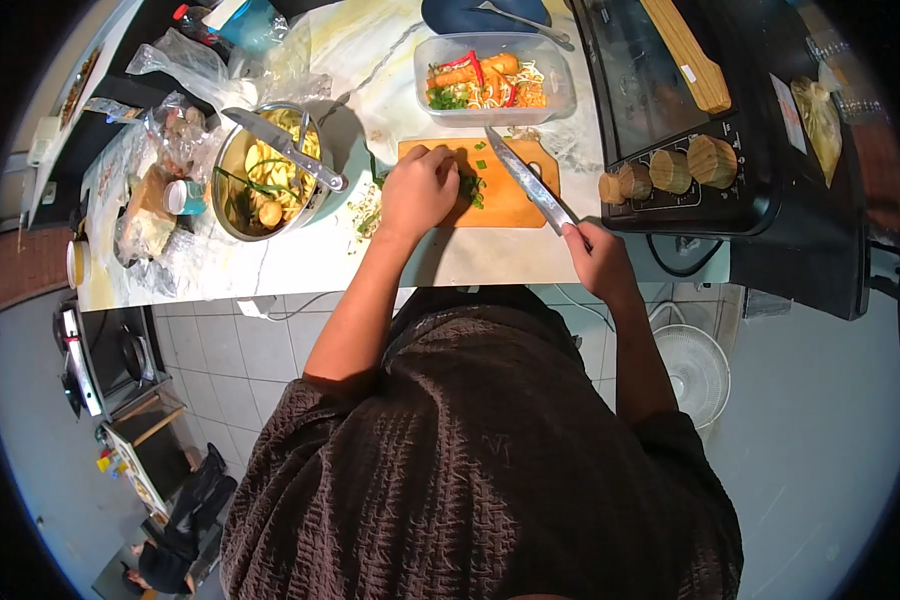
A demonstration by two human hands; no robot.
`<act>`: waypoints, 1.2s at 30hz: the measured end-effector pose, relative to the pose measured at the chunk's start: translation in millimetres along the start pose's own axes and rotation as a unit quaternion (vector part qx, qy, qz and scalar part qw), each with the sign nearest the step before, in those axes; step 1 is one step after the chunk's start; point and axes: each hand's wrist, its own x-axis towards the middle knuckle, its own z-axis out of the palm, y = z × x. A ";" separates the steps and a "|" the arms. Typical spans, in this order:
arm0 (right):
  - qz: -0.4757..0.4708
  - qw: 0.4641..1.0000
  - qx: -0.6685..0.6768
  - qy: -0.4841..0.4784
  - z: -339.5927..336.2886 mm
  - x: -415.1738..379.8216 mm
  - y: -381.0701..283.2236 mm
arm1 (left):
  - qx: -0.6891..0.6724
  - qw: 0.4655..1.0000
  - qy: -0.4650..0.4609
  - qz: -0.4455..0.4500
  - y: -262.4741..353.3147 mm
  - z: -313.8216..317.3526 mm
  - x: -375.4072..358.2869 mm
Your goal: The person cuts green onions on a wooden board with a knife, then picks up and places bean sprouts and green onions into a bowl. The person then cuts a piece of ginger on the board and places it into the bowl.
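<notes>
The right hand (598, 258) wraps its fingers round the knife (528, 180), over the orange board (515, 210). The left hand (420, 195) bunches its bent fingers beside green bits (478, 190) on it; I can't tell if they pinch any. A knife slip leftward could nick a finger.

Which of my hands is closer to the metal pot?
Left. Your left hand is at the cutting board, right of the metal pot; your right hand, holding a knife, is farther right.
</notes>
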 end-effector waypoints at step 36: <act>0.047 0.994 0.073 -0.074 53.7 -30.1 -8.5 | -0.011 0.997 -0.068 -0.045 5.9 8.8 -22.0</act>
